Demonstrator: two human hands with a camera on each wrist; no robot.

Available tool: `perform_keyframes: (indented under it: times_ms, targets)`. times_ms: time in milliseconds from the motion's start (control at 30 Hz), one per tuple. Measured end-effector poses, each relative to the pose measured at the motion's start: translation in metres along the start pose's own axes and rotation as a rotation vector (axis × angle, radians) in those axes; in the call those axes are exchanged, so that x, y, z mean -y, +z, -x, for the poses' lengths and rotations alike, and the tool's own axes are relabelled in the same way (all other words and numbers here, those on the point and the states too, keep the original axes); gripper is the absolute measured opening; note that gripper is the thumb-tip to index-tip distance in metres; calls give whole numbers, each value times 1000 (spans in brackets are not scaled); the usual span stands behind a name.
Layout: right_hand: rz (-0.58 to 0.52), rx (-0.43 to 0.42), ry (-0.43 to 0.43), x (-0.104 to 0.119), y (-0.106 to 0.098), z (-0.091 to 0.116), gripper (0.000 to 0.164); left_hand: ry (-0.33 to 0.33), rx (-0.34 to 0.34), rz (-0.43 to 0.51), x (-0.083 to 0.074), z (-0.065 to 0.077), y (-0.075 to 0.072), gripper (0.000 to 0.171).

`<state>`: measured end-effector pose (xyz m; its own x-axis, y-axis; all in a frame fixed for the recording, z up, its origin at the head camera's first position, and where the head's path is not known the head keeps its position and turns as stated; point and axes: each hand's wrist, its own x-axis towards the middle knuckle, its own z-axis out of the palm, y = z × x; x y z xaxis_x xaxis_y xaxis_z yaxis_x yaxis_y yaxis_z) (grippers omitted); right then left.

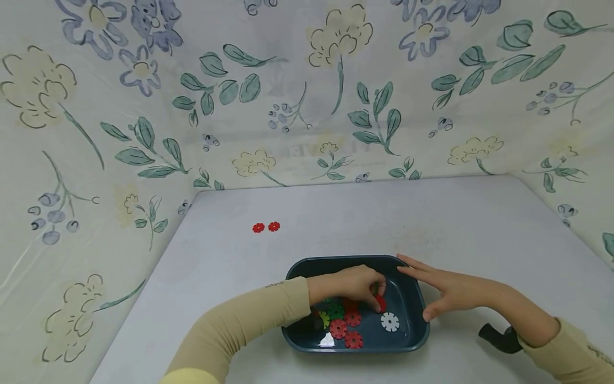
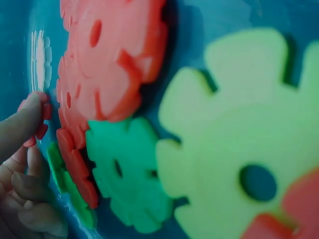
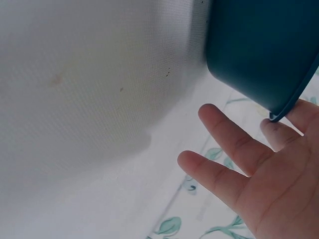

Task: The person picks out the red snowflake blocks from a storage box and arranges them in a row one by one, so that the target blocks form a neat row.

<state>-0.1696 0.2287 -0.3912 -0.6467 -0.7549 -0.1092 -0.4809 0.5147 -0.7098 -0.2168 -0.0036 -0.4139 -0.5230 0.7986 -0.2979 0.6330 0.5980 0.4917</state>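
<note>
My left hand [image 1: 357, 282] is inside a dark blue tray [image 1: 419, 336] and pinches a red notched disc [image 1: 380, 303] between thumb and fingertips. That disc [image 2: 45, 117] also appears at the left of the left wrist view. A white flower-shaped disc [image 1: 390, 321] lies close by on the tray floor. Several red discs [image 1: 354, 340], a green disc [image 2: 129, 174] and a yellow-green disc [image 2: 224, 124] lie together there, partly hidden by my left forearm. My right hand [image 1: 455, 290] rests at the tray's right rim with its fingers spread and straight.
Two red discs [image 1: 266, 227] lie side by side on the white table [image 1: 230, 256], beyond the tray to the left. A black curved object [image 1: 501, 338] is near my right wrist. Flower-printed sheeting [image 1: 297, 133] stands behind the table and along its sides.
</note>
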Motion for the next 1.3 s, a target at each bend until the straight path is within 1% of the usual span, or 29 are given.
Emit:
perform_keyframes:
  times_ms: [100, 200, 300, 400, 533, 667, 800, 867, 1000, 1167, 1233, 1300]
  targets:
    - [2, 2, -3, 0, 0, -1, 88, 12, 0, 45, 1, 0, -1, 19]
    - [-3, 9, -4, 0, -1, -1, 88, 7, -1, 104, 1, 1, -3, 17]
    - [-1, 16, -5, 1, -1, -1, 88, -20, -1, 155, -2, 2, -5, 19]
    - [8, 17, 1, 2, -1, -2, 88, -66, -12, 244, -4, 4, -10, 20]
    - [16, 17, 17, 3, 0, -2, 88, -110, -51, 361, -4, 5, -22, 21]
    - [14, 18, 32, 5, -1, -2, 88, -120, -108, 398, -3, 8, -39, 22]
    - [11, 14, 39, 7, -1, -2, 88, -116, -174, 440, 1, 17, -60, 24]
    - [7, 11, 38, 7, 0, -3, 88, -108, -201, 473, 5, 22, -71, 25]
    - [3, 8, 42, 6, 0, -3, 89, -102, -247, 501, 17, 33, -92, 26]
    - [13, 8, 39, 5, 0, -3, 89, -162, -316, 530, 40, 44, -113, 27]
    - [20, 7, 34, 4, 0, -2, 89, -201, -346, 538, 52, 47, -117, 27]
    - [25, 6, 29, 4, 0, -2, 89, -244, -376, 539, 66, 49, -118, 28]
